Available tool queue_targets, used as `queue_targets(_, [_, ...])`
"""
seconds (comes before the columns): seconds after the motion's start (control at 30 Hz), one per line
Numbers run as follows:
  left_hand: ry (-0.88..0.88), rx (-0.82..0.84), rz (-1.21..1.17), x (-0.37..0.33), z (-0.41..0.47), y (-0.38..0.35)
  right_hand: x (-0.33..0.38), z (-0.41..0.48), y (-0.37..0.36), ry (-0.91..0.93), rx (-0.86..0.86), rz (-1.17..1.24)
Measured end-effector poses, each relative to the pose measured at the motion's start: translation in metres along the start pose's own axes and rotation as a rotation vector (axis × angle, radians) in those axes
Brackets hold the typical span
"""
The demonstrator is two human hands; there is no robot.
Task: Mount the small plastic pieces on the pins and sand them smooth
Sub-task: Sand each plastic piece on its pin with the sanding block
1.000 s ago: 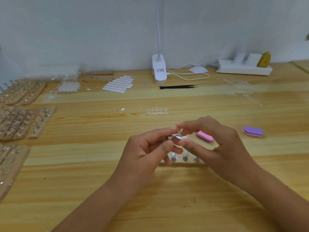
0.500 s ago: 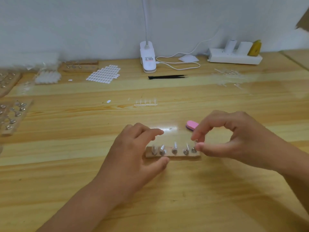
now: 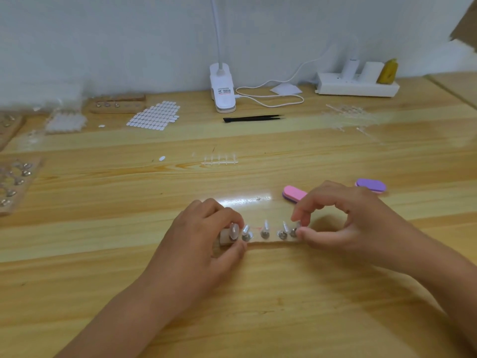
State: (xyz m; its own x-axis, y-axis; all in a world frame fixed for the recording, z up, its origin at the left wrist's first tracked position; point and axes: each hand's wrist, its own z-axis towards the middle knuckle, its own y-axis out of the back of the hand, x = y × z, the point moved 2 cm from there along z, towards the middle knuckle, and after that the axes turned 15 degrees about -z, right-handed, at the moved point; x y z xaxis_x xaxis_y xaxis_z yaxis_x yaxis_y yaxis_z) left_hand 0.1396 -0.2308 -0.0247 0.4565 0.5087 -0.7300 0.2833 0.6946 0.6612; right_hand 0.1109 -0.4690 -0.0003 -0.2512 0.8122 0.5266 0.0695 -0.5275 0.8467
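A small wooden block (image 3: 258, 242) lies on the table in front of me with several metal pins standing in it, each topped by a small clear plastic piece (image 3: 265, 224). My left hand (image 3: 204, 241) grips the block's left end between thumb and fingers. My right hand (image 3: 343, 218) pinches the rightmost pin (image 3: 295, 229) between thumb and forefinger. A pink sanding block (image 3: 293, 193) lies just behind my right hand, a purple sanding block (image 3: 370, 185) farther right.
A clear plastic sprue (image 3: 219, 160) and a loose white piece (image 3: 162, 158) lie mid-table. Farther back are black tweezers (image 3: 254, 118), a sheet of white pieces (image 3: 153, 116), a clip lamp base (image 3: 222, 89) and a power strip (image 3: 357, 85). Boards of pins (image 3: 15, 182) line the left edge.
Both hands came down from holding a pin in the air to the block. My left hand closed on the block's left end; my right hand now pinches the rightmost pin.
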Motion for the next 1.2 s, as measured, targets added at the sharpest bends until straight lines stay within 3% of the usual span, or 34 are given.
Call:
queue_targets(0.7, [-0.021, -0.011, -0.022, 0.003, 0.0, -0.001, -0.009, 0.0, -0.004, 0.035, 0.083, -0.047])
queue_targets(1.2, [0.018, 0.002, -0.055, 0.006, 0.0, -0.002, -0.014, -0.003, -0.014, 0.145, -0.086, -0.165])
